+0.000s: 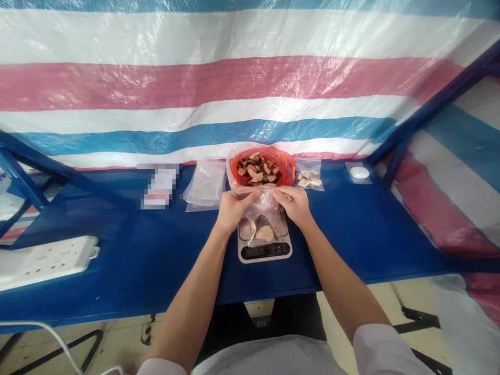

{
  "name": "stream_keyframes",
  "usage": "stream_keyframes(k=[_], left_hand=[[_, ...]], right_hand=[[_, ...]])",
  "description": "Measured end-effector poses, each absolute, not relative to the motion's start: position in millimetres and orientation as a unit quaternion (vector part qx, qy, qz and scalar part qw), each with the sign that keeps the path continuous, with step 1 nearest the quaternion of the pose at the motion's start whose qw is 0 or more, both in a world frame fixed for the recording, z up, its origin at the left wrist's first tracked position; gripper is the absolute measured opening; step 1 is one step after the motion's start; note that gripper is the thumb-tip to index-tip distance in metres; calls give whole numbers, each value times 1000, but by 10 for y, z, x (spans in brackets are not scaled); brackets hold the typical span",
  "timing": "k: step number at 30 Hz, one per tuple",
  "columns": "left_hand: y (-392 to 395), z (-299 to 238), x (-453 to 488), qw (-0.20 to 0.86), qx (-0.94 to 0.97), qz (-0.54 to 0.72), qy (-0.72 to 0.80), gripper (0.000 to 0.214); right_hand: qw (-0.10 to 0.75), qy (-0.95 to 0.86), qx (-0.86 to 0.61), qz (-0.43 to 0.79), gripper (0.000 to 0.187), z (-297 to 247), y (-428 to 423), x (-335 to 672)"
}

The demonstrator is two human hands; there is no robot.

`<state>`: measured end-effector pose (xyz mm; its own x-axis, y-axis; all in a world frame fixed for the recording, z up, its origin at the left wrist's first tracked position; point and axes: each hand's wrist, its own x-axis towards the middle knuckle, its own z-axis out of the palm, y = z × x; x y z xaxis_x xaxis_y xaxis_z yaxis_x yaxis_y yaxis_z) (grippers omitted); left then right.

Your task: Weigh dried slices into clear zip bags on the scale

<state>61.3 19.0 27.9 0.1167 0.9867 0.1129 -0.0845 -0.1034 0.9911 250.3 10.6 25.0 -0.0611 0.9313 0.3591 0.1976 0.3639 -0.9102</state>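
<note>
Both hands at the mouth of a clear plastic bag point(261, 221), which sits on a small digital scale point(264, 251) near the middle of the worktop point(351, 234), its lower part resting on the white weighing plate and its top lifted up by the hands. Left hand point(235, 208) and right hand point(294, 204) are close together above the scale, each holding the bag's top edge. Fingers point(250, 196) of both hands are pressed together, pinching the plastic against the thumbs, not spread. Inside the bag, a few tan dried slices point(264, 233) lie at the bottom, with a darker piece beside them. Scale readout is dark and too small to read from this view. Just past the hands, an orange-red plastic bag point(291, 166) lines or forms a round heap of brown dried slices point(258, 169), touching the bag's far side or nearly so; hard to tell. To its right, a small clear bag of pale slices point(309, 177) lies flat, and further right a white round object point(359, 172) sits on a small clear sleeve. To the left of the hands, flat clear bags point(205, 185) lie stacked, next to a pixelated packet point(158, 185). White power strip point(47, 259) at the worktop's left side. Striped woven tarp point(250, 78) hangs behind.
</note>
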Motion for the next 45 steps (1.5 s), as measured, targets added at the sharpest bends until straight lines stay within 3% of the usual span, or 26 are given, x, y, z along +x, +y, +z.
stream_keyframes(k=[6, 17, 22, 45], left_hand=[[180, 292, 637, 515, 525, 519, 437, 30], [190, 270, 622, 518, 530, 522, 424, 29], [206, 277, 587, 543, 487, 529, 433, 35], [146, 313, 642, 457, 567, 557, 400, 25]], right_hand=[[520, -679, -432, 288, 43, 257, 110, 2497], [548, -627, -429, 351, 27, 188, 138, 2474], [558, -607, -436, 360, 28, 204, 137, 2494], [551, -556, -473, 404, 30, 152, 168, 2448]])
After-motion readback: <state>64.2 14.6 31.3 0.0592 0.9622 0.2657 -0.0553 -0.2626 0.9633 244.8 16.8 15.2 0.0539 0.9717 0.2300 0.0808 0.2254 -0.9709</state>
